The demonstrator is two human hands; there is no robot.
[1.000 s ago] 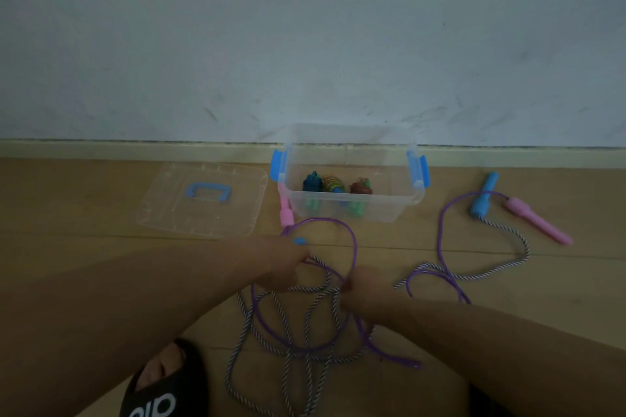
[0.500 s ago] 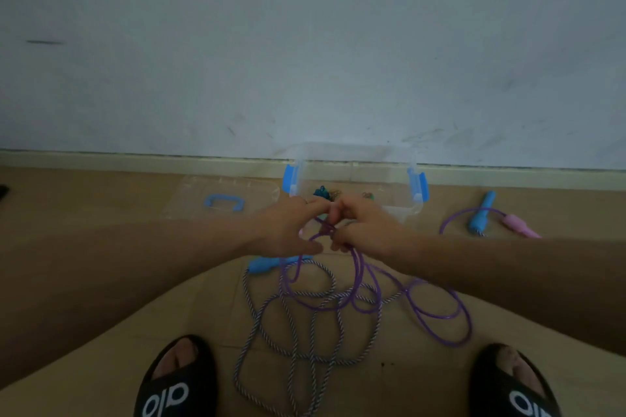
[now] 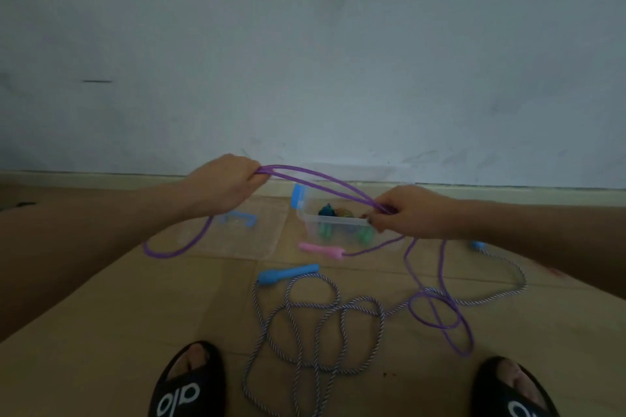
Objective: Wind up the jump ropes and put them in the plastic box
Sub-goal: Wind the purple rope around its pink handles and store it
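While both arms reach out over the floor (image 3: pixel 101 332), the left hand (image 3: pixel 223 184) grips the purple rope (image 3: pixel 321 179) with its fingers curled round the strands, and the right hand (image 3: pixel 411 213) pinches the same strands between thumb and fingers. Two lengths of that rope arch between the hands, raised above the floor and passing in front of the box (image 3: pixel 338 227). From the left hand a loop hangs down and trails across the lid (image 3: pixel 230 234); from the right hand the rope drops to the floor, one end running to a pink handle (image 3: pixel 321 250) lying just in front of the box, the rest curling in loose loops at the right. The rope is thin, smooth and glossy, a plain violet cord.

A second rope, the striped rope (image 3: pixel 305 332), lies untouched on the floor between the feet: a twisted white-and-dark cord in tangled loops, with one blue handle (image 3: pixel 288 273) near the pink one and another blue end (image 3: pixel 477 245) far right, partly hidden by the arm. The purple loops cross it at the right.

Clear-walled with a blue clasp, the box sits open by the wall (image 3: pixel 305 44), a few small coloured items inside, too dim to identify. Its flat clear lid with a blue grip lies to its left. Two black slippers (image 3: pixel 186 386) show at the bottom edge.
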